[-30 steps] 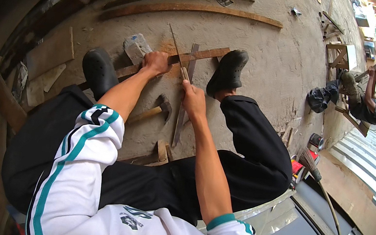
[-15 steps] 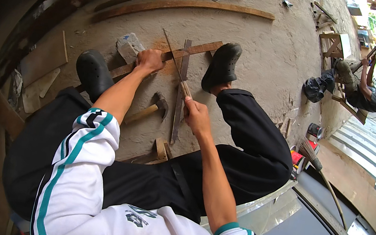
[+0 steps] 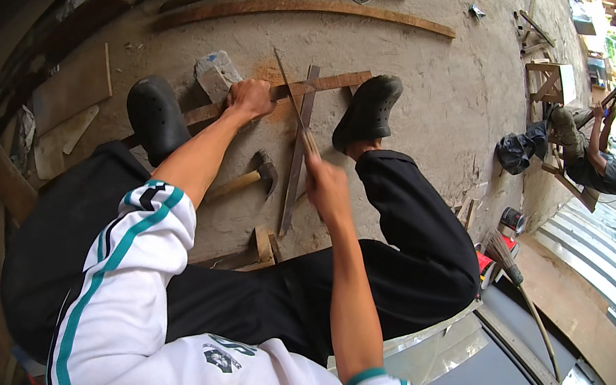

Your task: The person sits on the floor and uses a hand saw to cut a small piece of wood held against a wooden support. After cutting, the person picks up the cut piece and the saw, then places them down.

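Left hand: closed in a fist over the wooden strip, pressing near its middle, close to the blade.
Right hand: wrapped around the handle of the saw, nearer the body than the other; somewhat blurred, so single fingers are hard to make out.
Saw: its narrow blade slants up and to the left from the handle and crosses the wooden strip just right of the fist; the far tip reaches past the strip.
Wooden strip: runs low on the left to higher on the right, between the two feet, its right end beside the right shoe.
Dark bar: lies lengthwise on the floor, crossing the strip's line right of the blade.
Dust: an orange-brown patch spreads around the blade.
Hammer: on the floor below the fist, wooden handle toward the left knee.
Block: pale and rough, just beyond the left hand.
Left shoe: black, near the strip's lower end.
Far right: a seated co-worker holds a long object; a broom leans near some cans.
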The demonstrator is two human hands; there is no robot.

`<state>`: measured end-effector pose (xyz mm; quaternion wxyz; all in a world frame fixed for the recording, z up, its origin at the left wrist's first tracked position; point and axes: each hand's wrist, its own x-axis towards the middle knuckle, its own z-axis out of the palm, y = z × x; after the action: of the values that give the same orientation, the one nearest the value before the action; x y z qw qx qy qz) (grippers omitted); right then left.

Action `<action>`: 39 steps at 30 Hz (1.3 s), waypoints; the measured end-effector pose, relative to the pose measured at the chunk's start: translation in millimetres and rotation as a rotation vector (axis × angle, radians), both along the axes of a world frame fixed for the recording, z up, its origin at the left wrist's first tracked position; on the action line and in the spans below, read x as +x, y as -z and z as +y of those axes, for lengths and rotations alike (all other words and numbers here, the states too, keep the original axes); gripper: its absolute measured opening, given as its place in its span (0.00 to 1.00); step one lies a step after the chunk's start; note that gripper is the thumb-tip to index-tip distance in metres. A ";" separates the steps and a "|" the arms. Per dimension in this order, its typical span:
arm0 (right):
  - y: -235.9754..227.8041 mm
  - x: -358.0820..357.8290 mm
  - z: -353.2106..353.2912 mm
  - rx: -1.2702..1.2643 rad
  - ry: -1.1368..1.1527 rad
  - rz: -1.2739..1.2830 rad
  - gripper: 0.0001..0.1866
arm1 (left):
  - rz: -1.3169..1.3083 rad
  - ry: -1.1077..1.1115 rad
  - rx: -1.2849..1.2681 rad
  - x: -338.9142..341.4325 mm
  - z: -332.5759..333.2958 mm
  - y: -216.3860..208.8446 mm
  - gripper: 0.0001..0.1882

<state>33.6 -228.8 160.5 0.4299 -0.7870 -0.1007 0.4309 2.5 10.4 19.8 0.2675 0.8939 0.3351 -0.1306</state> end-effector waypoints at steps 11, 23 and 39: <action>41.2 20.9 42.7 -0.033 -0.008 -0.020 0.31 | -0.049 0.028 0.006 8.2 0.4 9.7 0.16; 43.9 11.1 22.2 0.005 -0.010 -0.140 0.31 | -0.044 0.021 -0.017 8.1 -9.7 2.4 0.15; 23.6 18.2 30.1 -0.094 -0.057 -0.079 0.31 | -0.040 0.018 -0.010 5.9 -0.4 5.9 0.17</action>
<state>51.8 -198.6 136.9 0.3757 -0.8196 -0.1196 0.4156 8.4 9.9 13.9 0.2773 0.8980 0.3209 -0.1169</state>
